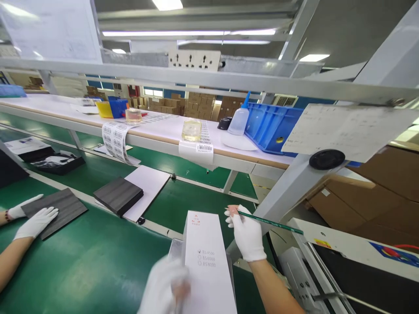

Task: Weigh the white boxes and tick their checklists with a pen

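co-worker hands (32, 218): far left, white gloves, flat on a dark grey panel (57, 209) on the green belt (98, 261); not the wearer's.
black trays (55, 162): left rear of belt, well apart from the work.
dark slab (118, 195): lies on a white sheet (149, 187), mid belt, left of the box.
label strips (114, 140): hang over the shelf edge (157, 144), above the belt.
left hand (166, 283): gloved, blurred by motion, at lower left corner of the box; fingers seem curled on that corner, grip cannot be told for sure.
white box (206, 257): centre bottom, upright on the belt, printed face with tick boxes toward camera, between both hands.
step advice: steady the box with left before marking; keep pencil tip off the printed face until aimed at the right tick box.
right hand (247, 235): gloved, just right of box top, fingers pinched on a green pencil (271, 223) pointing right.
jars (191, 130): clear, on shelf, above.
blue crate (271, 126): on shelf, right, squeeze bottle (238, 120) beside.
obstacle: slanted frame post (284, 192) close behind right hand; machine (343, 270) at right edge crowds pencil end.
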Demonstrator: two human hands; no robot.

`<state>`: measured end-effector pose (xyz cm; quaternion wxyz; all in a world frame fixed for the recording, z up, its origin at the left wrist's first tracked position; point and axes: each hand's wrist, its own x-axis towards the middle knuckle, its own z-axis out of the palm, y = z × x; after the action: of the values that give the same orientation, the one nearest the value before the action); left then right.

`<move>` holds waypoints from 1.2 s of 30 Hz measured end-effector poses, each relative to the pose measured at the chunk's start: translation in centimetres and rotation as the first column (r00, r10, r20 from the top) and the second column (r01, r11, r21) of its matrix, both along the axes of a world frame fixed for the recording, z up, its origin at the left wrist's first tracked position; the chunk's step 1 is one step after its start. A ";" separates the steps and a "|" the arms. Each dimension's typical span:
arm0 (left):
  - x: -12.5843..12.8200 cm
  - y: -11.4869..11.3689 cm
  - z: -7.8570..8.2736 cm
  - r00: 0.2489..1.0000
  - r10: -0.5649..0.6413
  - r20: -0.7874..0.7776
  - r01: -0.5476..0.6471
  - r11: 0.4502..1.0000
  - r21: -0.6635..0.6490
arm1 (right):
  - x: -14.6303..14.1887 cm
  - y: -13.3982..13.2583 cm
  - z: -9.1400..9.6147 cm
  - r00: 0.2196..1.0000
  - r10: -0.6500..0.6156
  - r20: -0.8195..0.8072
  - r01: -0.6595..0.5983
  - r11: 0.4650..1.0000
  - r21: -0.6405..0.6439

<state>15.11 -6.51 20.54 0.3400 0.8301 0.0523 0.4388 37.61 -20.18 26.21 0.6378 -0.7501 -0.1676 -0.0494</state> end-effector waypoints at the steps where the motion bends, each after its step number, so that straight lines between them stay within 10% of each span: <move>1: 2.1 2.1 2.1 0.999 -0.002 0.036 0.000 0.999 0.053 | 0.3 0.0 0.6 0.998 -0.016 0.053 0.016 1.000 0.001; 6: 14.3 11.0 14.4 0.948 0.160 0.274 -0.229 0.942 0.245 | 2.0 2.0 5.8 0.873 0.005 0.488 0.012 0.999 -0.032; 10: 20.0 13.1 19.2 0.922 0.258 0.289 -0.352 0.869 0.349 | 3.2 4.1 10.8 0.388 -0.016 0.922 0.256 0.963 -0.090; 13: 21.1 13.6 19.0 0.913 0.300 0.277 -0.387 0.852 0.354 | 4.1 5.6 13.6 0.186 0.042 0.982 0.423 0.898 -0.119; 21: 21.0 14.0 17.9 0.898 0.282 0.337 -0.405 0.829 0.386 | 5.0 8.6 15.7 0.165 0.189 0.968 0.565 0.787 -0.250; 31: 20.5 13.6 17.7 0.916 0.302 0.264 -0.392 0.815 0.426 | 4.7 8.9 15.3 0.109 0.149 0.983 0.578 0.795 -0.185; 36: 19.9 14.8 18.3 0.961 0.183 0.207 -0.265 0.818 0.510 | 1.6 7.8 12.7 0.138 0.133 0.981 0.273 0.947 -0.167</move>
<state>35.01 8.24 38.88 0.0450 0.8445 0.0005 0.5336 39.21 -12.41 38.89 0.2424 -0.6280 -0.5137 -0.5319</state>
